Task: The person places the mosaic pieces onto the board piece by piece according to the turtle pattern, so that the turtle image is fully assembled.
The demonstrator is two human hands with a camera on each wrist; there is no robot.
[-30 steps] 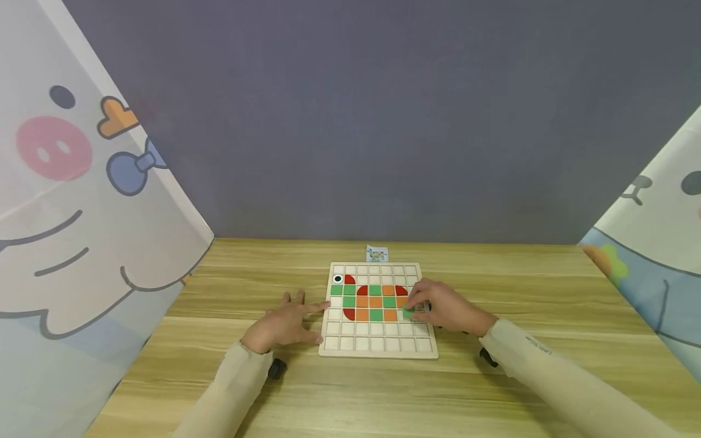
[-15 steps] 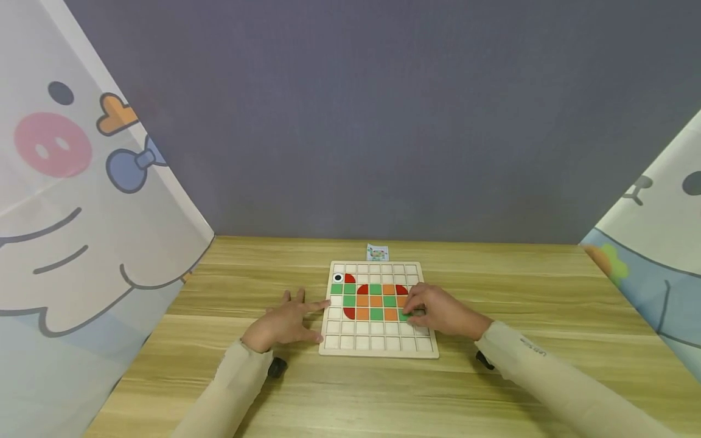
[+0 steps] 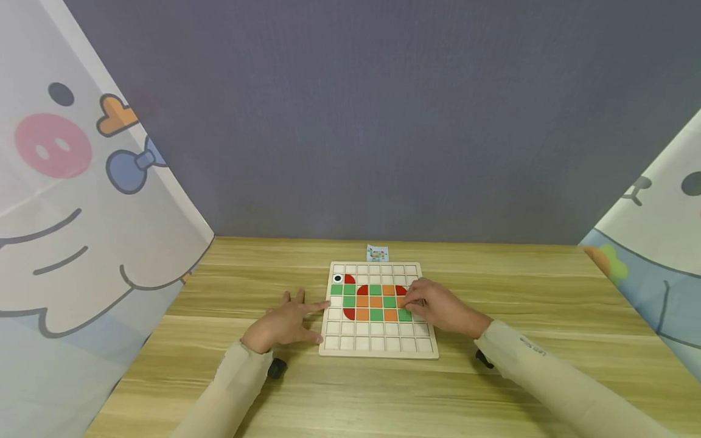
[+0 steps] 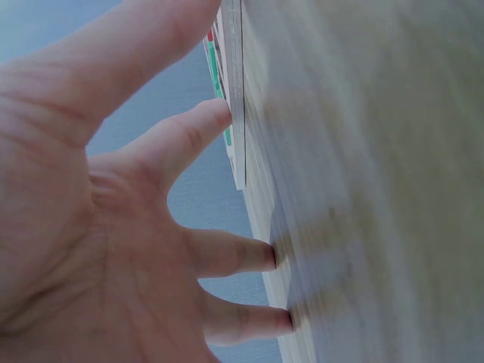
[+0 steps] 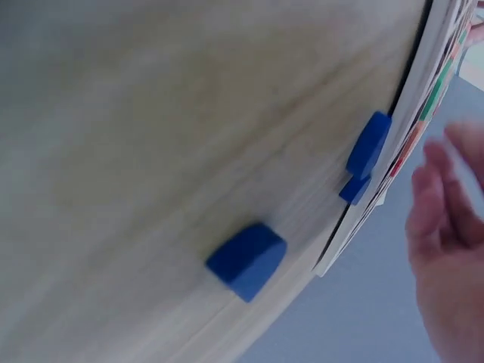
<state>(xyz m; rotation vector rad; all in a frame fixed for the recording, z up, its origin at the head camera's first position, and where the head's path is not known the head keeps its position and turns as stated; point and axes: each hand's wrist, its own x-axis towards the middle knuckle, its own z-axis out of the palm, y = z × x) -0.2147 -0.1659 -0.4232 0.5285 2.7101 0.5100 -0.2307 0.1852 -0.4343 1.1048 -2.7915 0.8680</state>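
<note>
A wooden grid board [image 3: 378, 354] lies flat on the table, holding green, orange and red tiles and a white tile with a black dot [image 3: 338, 278]. My left hand [image 3: 282, 324] is spread at its left edge, forefinger and thumb at the rim; two other fingertips rest on the table in the left wrist view. Over the board's right side hovers my right hand [image 3: 440, 307], fingers loosely bent, with no piece visible in it. Its fingertips are just by an orange tile [image 3: 401, 301], above a green tile [image 3: 404, 315] lying in its cell.
A small picture card [image 3: 377, 253] lies behind the board. Beside the board, several blue pieces [image 5: 248, 261] show in the right wrist view, hidden by my right hand in the head view. A grey panel [image 3: 383, 121] stands behind the table.
My right hand has set the green tile, tilted between its fingers earlier, flat into a cell and released it, then moved slightly away from me. My left hand has stayed put.
</note>
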